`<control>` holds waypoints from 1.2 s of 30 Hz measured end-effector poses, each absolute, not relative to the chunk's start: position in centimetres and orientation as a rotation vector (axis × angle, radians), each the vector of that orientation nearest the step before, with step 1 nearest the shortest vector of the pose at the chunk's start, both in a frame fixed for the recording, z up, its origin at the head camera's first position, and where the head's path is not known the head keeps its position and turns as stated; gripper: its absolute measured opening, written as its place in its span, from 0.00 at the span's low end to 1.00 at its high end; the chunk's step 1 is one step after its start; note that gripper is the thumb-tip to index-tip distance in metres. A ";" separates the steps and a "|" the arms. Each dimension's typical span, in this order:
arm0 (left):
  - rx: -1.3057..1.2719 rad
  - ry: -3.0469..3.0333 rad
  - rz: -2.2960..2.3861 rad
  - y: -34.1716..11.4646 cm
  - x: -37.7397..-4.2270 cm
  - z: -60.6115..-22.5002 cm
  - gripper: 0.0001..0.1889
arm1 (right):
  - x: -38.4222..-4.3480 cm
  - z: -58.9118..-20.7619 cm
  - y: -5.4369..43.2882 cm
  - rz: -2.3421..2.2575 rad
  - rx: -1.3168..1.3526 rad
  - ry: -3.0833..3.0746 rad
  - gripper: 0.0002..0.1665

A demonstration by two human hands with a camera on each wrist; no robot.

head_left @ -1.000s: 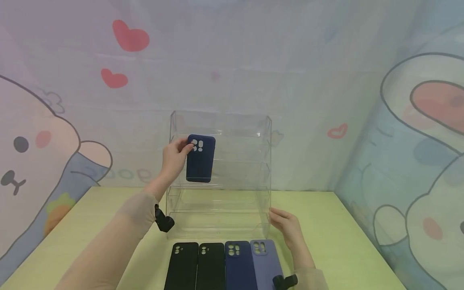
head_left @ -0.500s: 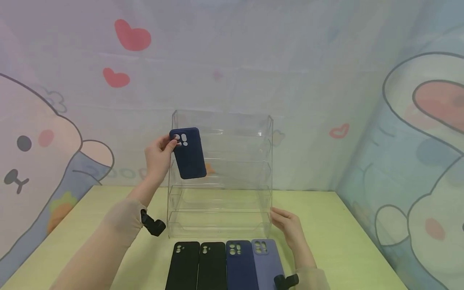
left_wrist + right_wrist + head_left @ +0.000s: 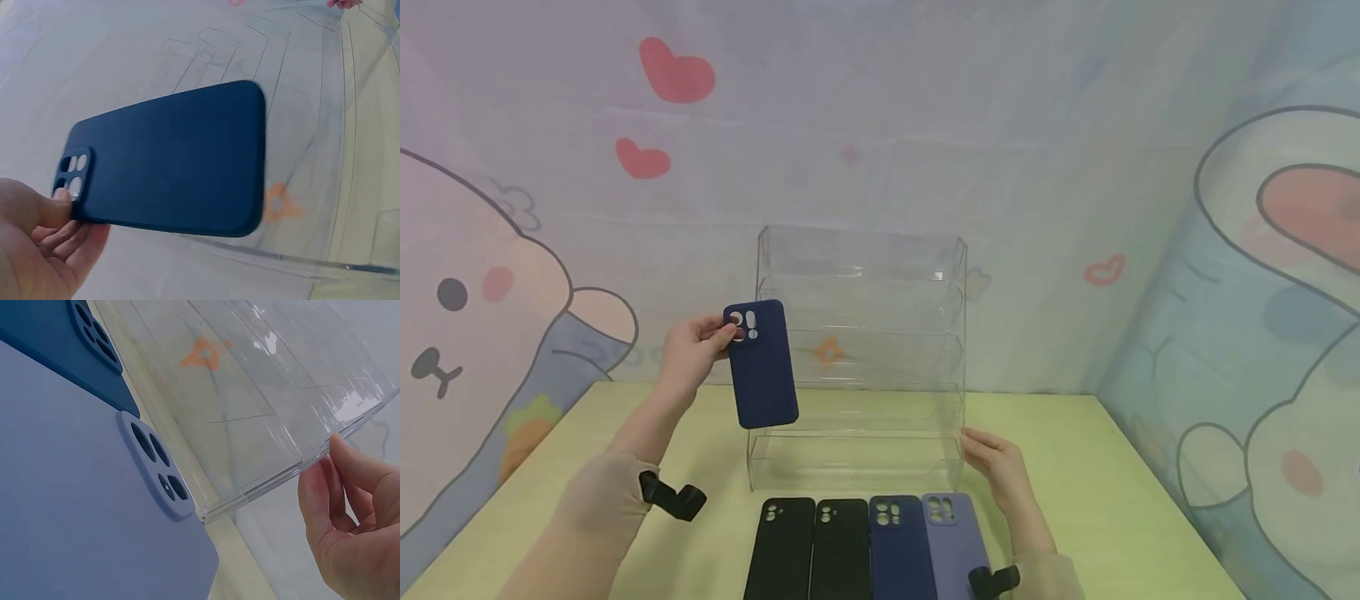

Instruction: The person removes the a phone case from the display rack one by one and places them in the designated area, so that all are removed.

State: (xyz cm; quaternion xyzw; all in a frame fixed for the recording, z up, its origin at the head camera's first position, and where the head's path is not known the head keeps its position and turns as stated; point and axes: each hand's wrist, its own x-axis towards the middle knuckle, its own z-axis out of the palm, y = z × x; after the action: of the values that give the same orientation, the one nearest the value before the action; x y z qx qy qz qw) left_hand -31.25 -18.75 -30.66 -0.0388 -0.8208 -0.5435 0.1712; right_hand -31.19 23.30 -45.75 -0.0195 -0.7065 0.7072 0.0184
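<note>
A dark blue phone case [image 3: 762, 367] hangs upright and slightly tilted, pinched at its camera-hole corner between the thumb and fingers of my left hand [image 3: 691, 354]. In the left wrist view the case's back faces the camera, and the thumb of the left hand [image 3: 44, 231] lies beside the camera holes. Behind the case stands a clear tiered display rack [image 3: 865, 358]; the case overlaps its left side. The fingertips of my right hand [image 3: 1000, 467] touch the rack's right side panel from outside, low down. In the right wrist view the right hand [image 3: 350, 519] rests against that panel's edge.
In front of the rack lie a black phone case [image 3: 781, 550], another black case [image 3: 840, 550], a blue case [image 3: 901, 550] and a lilac case [image 3: 955, 542], side by side on the pale yellow table [image 3: 1075, 483]. A patterned cloth [image 3: 1037, 167] hangs behind.
My left hand has carried the dark blue case leftward from in front of the rack's tiers, up slightly and then down, to the rack's left side. The right hand stays at the rack's side.
</note>
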 end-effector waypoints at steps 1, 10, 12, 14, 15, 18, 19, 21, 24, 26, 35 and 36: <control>-0.112 -2.373 -1.543 -19.0 -30.9 -30.8 0.23 | -31.2 -45.7 23.3 2.197 -0.061 -2.193 0.25; -0.128 -2.707 -1.531 -20.8 -29.4 -33.7 0.21 | -31.3 -45.6 23.4 2.201 -0.069 -2.186 0.25; -0.128 -2.745 -1.535 -21.2 -29.1 -34.5 0.22 | -31.4 -45.7 23.4 2.196 -0.066 -2.189 0.25; -0.117 -2.777 -1.542 -21.6 -28.7 -35.2 0.23 | -31.4 -45.7 23.4 2.199 -0.067 -2.184 0.25; -0.105 -2.790 -1.543 -21.8 -28.5 -35.5 0.23 | -31.4 -45.7 23.4 2.201 -0.066 -2.182 0.25; -0.080 -2.830 -1.550 -22.3 -27.9 -36.5 0.24 | -31.4 -45.8 23.3 2.209 -0.071 -2.180 0.25; -0.069 -2.841 -1.551 -22.5 -27.6 -36.8 0.23 | -31.4 -45.8 23.3 2.215 -0.075 -2.177 0.25; -0.055 -2.854 -1.560 -22.7 -27.3 -37.5 0.23 | -31.4 -45.8 23.3 2.217 -0.075 -2.177 0.25; -0.034 -2.873 -1.577 -22.9 -26.8 -38.6 0.22 | -31.5 -45.7 23.3 2.218 -0.072 -2.179 0.25; -0.011 -2.895 -1.585 -22.9 -26.6 -39.3 0.23 | -31.5 -45.7 23.3 2.213 -0.065 -2.186 0.25; 0.079 -2.975 -1.627 -22.6 -25.6 -41.4 0.24 | -31.5 -45.5 23.4 2.206 -0.055 -2.199 0.26; 0.087 -2.982 -1.628 -22.5 -25.5 -41.5 0.24 | -31.4 -45.5 23.4 2.209 -0.053 -2.196 0.26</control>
State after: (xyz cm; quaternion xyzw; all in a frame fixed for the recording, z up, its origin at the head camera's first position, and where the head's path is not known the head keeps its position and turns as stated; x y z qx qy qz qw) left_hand -25.51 -22.52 -41.54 0.0254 -0.8702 -0.4752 -0.1280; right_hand -31.42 23.42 -45.54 -0.0170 -0.7048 0.7091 0.0131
